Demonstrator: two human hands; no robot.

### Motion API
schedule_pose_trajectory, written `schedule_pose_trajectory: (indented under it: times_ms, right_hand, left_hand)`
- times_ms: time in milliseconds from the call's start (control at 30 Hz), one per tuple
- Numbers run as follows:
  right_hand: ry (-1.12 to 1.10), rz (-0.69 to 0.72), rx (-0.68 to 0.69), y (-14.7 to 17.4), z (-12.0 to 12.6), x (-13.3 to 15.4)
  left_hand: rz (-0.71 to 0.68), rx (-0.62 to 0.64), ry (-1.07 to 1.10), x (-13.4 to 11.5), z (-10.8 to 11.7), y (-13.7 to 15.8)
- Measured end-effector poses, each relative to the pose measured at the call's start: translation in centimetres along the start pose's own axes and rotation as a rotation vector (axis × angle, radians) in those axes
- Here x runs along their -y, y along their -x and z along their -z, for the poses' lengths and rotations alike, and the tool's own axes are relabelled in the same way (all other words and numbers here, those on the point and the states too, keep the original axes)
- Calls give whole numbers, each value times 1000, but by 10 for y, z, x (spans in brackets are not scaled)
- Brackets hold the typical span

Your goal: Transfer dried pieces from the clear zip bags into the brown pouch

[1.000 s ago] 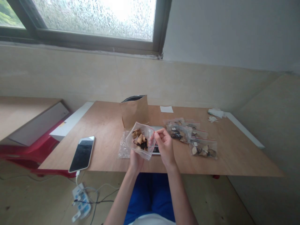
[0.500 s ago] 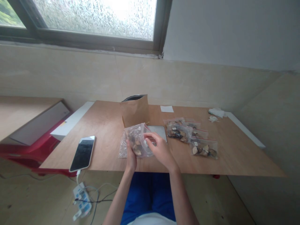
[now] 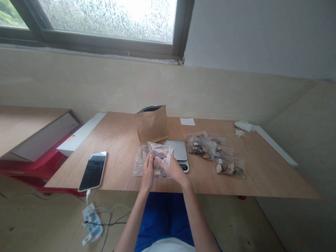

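Between my two hands is a clear zip bag (image 3: 164,150) with some brownish dried pieces low inside it. My left hand (image 3: 148,172) grips the bag's left side, fingers closed. My right hand (image 3: 175,170) is closed on the right side, its fingers partly hidden behind or within the clear plastic; I cannot tell which. Under and left of them lies more clear plastic bagging (image 3: 139,162). A small digital scale (image 3: 180,150) with a bare metal plate sits just right of the held bag. Behind it stands an open brown paper pouch (image 3: 152,124).
Several filled zip bags (image 3: 202,148) lie in a group on the right of the wooden table (image 3: 120,133). A phone (image 3: 93,171) on a charging cable rests at the left edge. White paper (image 3: 187,121) lies at the back. A power strip (image 3: 92,224) is on the floor.
My right hand has moved left and in toward the bag from its upper right edge. The bag has tilted and sits slightly lower, uncovering the scale's display.
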State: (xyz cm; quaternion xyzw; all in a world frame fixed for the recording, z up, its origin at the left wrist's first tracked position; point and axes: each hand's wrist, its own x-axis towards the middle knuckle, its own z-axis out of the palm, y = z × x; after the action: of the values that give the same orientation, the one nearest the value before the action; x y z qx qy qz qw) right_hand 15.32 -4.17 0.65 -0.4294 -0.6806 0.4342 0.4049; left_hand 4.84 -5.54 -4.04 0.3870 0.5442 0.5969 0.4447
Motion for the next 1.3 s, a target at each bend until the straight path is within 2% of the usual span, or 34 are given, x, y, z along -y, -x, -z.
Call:
schedule_pose_trajectory:
  times_ms: [200,367,567,667,833,967,1133,1300]
  right_hand:
    - [19,19,36,-1,-4,0]
    - [-7,19,9,-4,-8,-2]
    - [-20,-79,-50,-11,-13,-8]
    - [-82,-119,-112,-16,-13,-11]
    - [-132,-95,-287,-24,-10,-12]
    - [-196,-65,-333,-28,-6,-15]
    - [-302,-6,-406,-40,1,-14]
    - [-397,146,-437,-76,14,15]
  left_hand:
    - [103,-61,58,0,2,-2]
    - [78,-67,34,-1,6,-5]
    - [76,-145,100,8,9,-14]
    - [117,-167,228,17,9,-22]
    - [294,-62,603,22,4,-32]
    - [270,-55,799,25,0,-38]
    - [335,11,876,35,5,-41]
    - [374,41,875,38,11,-40]
